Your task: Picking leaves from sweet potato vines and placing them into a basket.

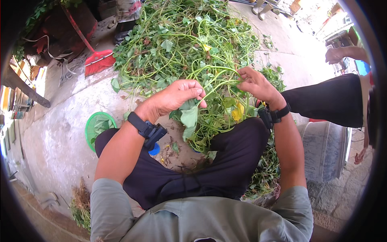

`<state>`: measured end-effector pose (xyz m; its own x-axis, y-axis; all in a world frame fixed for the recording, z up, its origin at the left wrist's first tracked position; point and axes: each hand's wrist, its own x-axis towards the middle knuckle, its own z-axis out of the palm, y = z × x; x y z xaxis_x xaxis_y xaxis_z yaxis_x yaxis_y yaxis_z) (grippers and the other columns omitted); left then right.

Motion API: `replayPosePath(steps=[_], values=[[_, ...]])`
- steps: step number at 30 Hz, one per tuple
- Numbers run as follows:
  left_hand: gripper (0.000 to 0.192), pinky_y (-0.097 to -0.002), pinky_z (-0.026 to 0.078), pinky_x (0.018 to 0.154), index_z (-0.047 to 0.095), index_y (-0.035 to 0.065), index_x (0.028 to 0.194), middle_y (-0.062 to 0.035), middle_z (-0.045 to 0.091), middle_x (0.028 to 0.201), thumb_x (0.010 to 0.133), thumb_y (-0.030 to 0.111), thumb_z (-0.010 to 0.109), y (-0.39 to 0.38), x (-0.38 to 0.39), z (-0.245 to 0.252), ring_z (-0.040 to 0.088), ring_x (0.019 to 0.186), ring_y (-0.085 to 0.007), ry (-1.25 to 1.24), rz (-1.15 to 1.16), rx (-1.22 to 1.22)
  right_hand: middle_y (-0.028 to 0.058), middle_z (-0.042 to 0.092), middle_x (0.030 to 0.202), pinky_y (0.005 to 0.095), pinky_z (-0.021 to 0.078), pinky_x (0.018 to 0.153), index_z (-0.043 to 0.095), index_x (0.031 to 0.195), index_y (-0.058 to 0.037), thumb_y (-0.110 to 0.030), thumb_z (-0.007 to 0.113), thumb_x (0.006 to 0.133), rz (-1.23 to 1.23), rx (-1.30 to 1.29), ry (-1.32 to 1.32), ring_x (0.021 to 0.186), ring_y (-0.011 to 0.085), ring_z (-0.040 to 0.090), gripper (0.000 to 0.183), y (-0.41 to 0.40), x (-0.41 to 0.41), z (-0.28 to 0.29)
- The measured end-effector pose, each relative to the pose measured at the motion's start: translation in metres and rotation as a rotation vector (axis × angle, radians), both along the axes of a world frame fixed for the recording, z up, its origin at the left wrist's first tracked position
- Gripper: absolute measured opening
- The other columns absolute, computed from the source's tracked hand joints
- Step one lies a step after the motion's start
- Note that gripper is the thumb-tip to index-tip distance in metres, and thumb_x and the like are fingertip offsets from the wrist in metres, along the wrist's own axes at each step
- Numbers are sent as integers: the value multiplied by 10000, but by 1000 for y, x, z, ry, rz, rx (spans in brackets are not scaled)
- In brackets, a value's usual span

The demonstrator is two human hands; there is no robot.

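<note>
A large heap of green leafy vines (169,48) lies on the ground in front of me. Over its near side, my left hand (189,93) is closed around leaf stems, with broad green leaves (189,118) hanging below the fingers. My right hand (254,83) pinches the other end of several pale green stems (222,71), which arch between both hands. Yellow leaves (238,111) show in the vines under my right hand. To the left of my knee stands a green-rimmed basket (87,131) with picked leaves (102,125) in it.
A red broom (99,59) rests left of the heap. At the right are another person's dark-clothed leg (326,99) and a grey ribbed container (322,148). A further person's trouser leg (128,12) shows behind the heap. Pale boots (262,10) stand at the top right.
</note>
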<state>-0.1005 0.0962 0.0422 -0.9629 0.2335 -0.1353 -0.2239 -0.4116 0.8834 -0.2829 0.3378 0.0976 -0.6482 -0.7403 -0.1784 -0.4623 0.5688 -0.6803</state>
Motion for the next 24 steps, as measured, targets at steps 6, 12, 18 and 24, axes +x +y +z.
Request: replayPosePath(steps=[6, 12, 18, 24], values=[[207, -258, 450, 825, 600, 20, 1000, -26, 649, 910, 1008, 214, 531, 17, 3, -2, 605, 886, -103, 115, -93, -82, 26, 580, 842, 262, 455, 701, 627, 1044, 4, -431, 631, 927, -24, 1, -304, 764, 102, 539, 450, -32, 15, 10], [220, -247, 429, 709, 626, 14, 962, -10, 653, 851, 988, 224, 567, 16, 9, -3, 546, 774, -72, 83, 126, -492, 72, 530, 640, 331, 441, 624, 638, 856, 29, -473, 594, 941, -39, -115, 137, 638, 154, 498, 510, -44, 8, 2], [266, -314, 457, 657, 641, 10, 921, -95, 649, 755, 930, 267, 575, 8, 13, -12, 559, 681, -132, 66, 373, -841, 100, 456, 586, 353, 403, 560, 584, 768, 15, -397, 616, 936, -102, -127, 369, 565, 178, 416, 447, -36, 2, -2], [284, -392, 477, 595, 635, 17, 764, -115, 633, 654, 820, 293, 597, -10, -12, -57, 598, 616, -229, -324, 798, -792, 157, 530, 604, 420, 424, 549, 567, 723, -9, -383, 641, 917, 69, -185, 492, 519, 298, 485, 428, -49, 28, -14]])
